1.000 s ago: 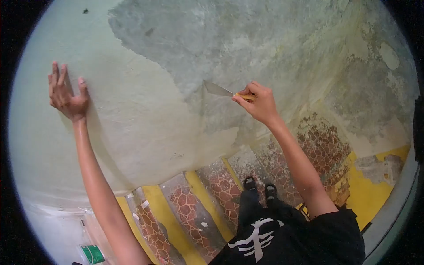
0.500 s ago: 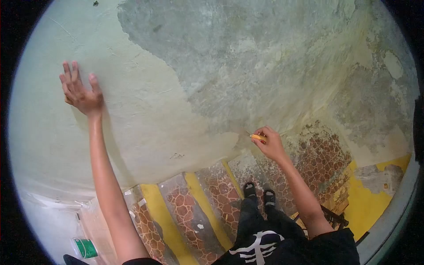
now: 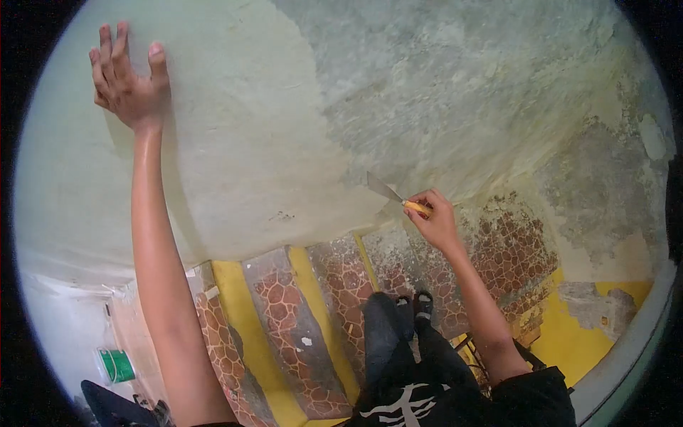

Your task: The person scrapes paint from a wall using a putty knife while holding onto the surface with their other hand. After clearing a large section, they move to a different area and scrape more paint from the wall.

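My left hand (image 3: 131, 85) rests against the pale painted wall (image 3: 220, 142) at the upper left, fingers spread and holding nothing. Lower and to the right, my right hand (image 3: 434, 217) grips a scraper by its yellow handle (image 3: 418, 208). The scraper's thin metal blade (image 3: 384, 187) points up and left, over the wall near the lower edge of a bare grey patch (image 3: 427, 92). Whether the blade touches the wall I cannot tell.
Stairs with brown stone-pattern treads (image 3: 277, 299) and yellow risers (image 3: 245, 313) run below the wall. My sandalled feet (image 3: 423, 304) stand on them. A green and white container (image 3: 116, 365) is at the lower left. Peeling yellow paint (image 3: 569, 341) shows at the lower right.
The view has shifted, and my left hand appears higher. The scraper blade, blurred before, now shows clearly. My legs have changed pose, with one knee raised.
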`<state>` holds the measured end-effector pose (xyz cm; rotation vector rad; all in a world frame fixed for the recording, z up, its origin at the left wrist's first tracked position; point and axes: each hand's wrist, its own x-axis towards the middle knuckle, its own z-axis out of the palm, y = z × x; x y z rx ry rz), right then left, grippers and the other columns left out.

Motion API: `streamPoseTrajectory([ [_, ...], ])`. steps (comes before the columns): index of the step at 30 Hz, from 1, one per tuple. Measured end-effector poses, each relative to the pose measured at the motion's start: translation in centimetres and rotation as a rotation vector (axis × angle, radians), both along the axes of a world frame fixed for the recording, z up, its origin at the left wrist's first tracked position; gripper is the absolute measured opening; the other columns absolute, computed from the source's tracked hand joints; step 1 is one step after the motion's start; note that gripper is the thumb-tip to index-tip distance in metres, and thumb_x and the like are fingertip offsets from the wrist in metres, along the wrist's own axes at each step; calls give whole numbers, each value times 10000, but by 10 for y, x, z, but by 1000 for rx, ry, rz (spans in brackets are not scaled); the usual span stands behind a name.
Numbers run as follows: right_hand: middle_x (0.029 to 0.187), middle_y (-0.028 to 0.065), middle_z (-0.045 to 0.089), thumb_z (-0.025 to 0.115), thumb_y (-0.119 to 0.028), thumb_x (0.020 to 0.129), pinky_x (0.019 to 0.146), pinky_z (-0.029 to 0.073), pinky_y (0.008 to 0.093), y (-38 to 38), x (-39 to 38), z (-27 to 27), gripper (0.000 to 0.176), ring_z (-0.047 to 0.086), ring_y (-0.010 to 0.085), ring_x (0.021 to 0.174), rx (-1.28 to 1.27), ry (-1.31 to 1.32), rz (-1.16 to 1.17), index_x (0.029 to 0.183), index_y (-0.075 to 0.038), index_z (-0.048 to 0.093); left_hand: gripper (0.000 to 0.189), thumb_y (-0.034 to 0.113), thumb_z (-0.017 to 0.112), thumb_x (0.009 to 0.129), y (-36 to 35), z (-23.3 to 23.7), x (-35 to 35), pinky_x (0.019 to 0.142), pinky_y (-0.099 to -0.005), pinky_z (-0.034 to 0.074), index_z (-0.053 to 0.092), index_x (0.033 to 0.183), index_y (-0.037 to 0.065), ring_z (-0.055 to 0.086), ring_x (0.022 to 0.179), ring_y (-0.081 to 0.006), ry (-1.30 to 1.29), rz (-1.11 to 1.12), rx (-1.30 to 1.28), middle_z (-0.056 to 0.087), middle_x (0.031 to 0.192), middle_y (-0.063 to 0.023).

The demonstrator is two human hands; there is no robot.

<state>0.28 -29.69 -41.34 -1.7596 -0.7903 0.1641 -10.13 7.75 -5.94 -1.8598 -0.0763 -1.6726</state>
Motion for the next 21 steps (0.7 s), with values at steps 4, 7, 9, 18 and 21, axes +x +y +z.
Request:
streamPoseTrajectory([
  [4,845,126,610,775,-108,783,650,503,356,1,-16,-16,203,631,275,740,-35,37,20,897,-2,645,550,494,567,893,1,1,-1,1145,-485,203,512,1407,303,341,1416,-267,-12,-4,-16,434,1516,67],
  [7,830,118,605,780,-110,778,639,501,352,0,-16,-14,200,623,268,715,-25,6,16,881,2,651,550,510,561,900,1,2,0,1146,-488,207,508,1408,306,342,1413,-274,-4,-3,40,434,1517,65],
  [9,821,118,599,778,-122,789,630,498,350,0,-10,-10,195,619,269,698,-31,-39,1,879,1,656,550,512,560,904,1,2,0,1150,-492,205,504,1409,302,338,1413,-281,2,-2,13,438,1513,54],
  [18,804,119,586,782,-144,800,603,495,361,33,27,-2,186,617,301,687,78,-172,-76,854,-11,665,572,534,539,906,6,1,-1,1159,-500,175,487,1422,292,325,1416,-285,9,4,49,413,1529,37],
  [21,784,117,574,792,-153,794,579,487,367,49,36,-15,190,608,302,663,126,-243,-127,839,-18,666,568,515,539,910,6,1,-2,1162,-501,164,479,1428,292,323,1417,-286,10,17,47,408,1535,31],
])
